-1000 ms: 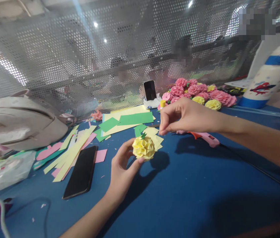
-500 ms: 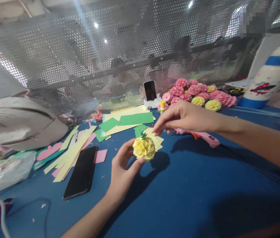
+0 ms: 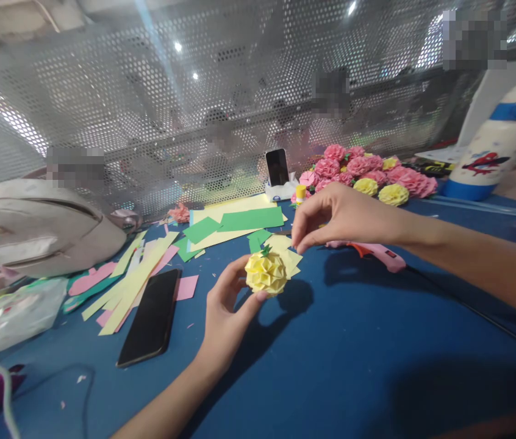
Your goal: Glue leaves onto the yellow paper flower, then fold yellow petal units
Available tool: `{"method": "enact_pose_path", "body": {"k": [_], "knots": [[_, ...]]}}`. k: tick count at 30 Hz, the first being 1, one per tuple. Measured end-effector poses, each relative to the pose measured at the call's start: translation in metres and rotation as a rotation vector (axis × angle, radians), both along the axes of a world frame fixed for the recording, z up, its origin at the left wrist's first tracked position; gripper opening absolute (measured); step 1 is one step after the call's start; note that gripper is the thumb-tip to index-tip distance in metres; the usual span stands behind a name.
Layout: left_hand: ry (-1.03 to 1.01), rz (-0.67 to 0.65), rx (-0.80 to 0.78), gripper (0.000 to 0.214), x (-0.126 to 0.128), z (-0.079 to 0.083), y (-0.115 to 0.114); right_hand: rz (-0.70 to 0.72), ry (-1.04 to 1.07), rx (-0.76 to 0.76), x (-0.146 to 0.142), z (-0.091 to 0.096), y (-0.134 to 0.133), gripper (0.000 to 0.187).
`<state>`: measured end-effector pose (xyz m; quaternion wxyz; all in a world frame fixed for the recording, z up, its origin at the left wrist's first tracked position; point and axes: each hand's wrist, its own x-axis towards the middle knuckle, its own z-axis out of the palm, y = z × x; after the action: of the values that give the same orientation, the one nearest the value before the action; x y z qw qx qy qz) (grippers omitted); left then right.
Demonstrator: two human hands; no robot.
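My left hand [image 3: 230,305] holds a yellow folded-paper flower ball [image 3: 265,274] between thumb and fingers, raised over the blue table. Small green paper leaves [image 3: 265,249] stand on top of the ball. To the right of it hovers my right hand [image 3: 331,216], apart from the ball, thumb and forefinger brought together in a pinch. Whatever lies between those fingertips, if anything, is too small to make out. Beneath and behind the right hand lies a pink glue gun [image 3: 388,257], partly hidden. Yellow paper pieces [image 3: 289,259] lie just behind the ball.
Green paper [image 3: 252,219], paper strips [image 3: 136,280] and a black phone [image 3: 150,320] lie left and behind. Pink and yellow paper flowers [image 3: 358,166], a glue stick [image 3: 301,194] and a bottle [image 3: 491,146] stand at the back right. A backpack [image 3: 43,219] sits left.
My right hand has drawn back slightly to the right, away from the flower ball. My left hand and the ball have stayed nearly in place.
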<state>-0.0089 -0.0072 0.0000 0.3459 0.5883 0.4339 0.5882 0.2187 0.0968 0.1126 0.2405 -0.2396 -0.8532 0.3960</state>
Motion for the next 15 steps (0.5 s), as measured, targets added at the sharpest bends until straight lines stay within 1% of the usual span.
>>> {"method": "enact_pose_path", "body": {"k": [3,9,12,15], "knots": [[0.000,-0.001,0.001,0.045,0.0001,-0.0007,-0.0003,0.002,0.019,0.000,0.0002,-0.0013,0.0019,0.012],[-0.005,-0.005,0.001,0.044,0.0001,-0.0010,0.0005,0.027,0.048,-0.052,0.0000,-0.0050,0.0081,0.021],[-0.008,-0.011,0.003,0.043,-0.0005,-0.0015,0.0011,0.075,0.060,-0.090,-0.0006,-0.0046,0.0084,0.019],[-0.010,-0.018,0.002,0.043,-0.0010,-0.0023,0.0013,0.117,0.095,-0.097,-0.0010,-0.0055,0.0096,0.018]]}}
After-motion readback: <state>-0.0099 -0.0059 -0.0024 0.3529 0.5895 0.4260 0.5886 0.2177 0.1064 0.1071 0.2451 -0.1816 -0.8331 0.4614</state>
